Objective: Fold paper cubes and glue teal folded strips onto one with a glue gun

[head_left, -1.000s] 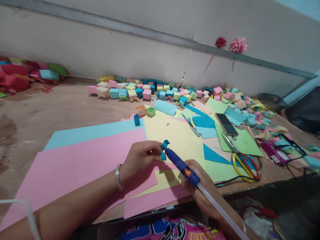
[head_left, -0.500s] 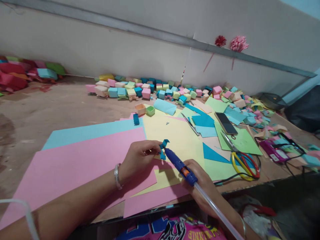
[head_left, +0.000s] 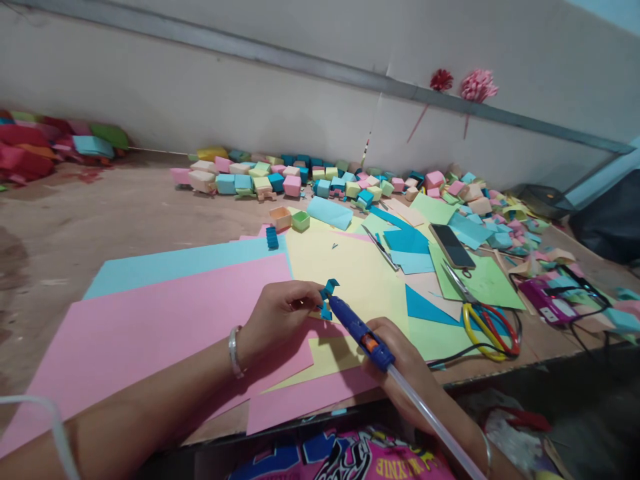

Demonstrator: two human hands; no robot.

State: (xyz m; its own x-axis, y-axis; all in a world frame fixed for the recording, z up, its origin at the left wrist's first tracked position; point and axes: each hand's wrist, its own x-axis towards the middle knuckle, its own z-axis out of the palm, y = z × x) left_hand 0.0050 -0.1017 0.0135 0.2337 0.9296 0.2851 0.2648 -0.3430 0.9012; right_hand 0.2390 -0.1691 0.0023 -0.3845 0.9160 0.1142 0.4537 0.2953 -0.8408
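Observation:
My left hand [head_left: 283, 308] pinches a small folded piece of blue paper [head_left: 327, 313] above the yellow sheet. In my right hand [head_left: 400, 353] is a blue glue gun [head_left: 353, 322], with a long clear glue stick [head_left: 435, 420] running out of its back. The gun's nozzle meets the blue paper or is right beside it; which one, I cannot tell. A pleated dark blue paper piece [head_left: 271, 238] lies beyond my left hand, near an orange open paper box [head_left: 281, 217] and a green one [head_left: 301, 221].
Scissors with yellow and red handles [head_left: 487, 330] lie at the right, near a phone [head_left: 453, 247] and a purple device [head_left: 547, 302] with cords. Large pink sheets [head_left: 165, 333] cover the front left. Many small paper boxes [head_left: 293, 187] line the wall.
Both hands hold almost the same pose, with the glue gun staying at the blue paper. The whole view has shifted very slightly.

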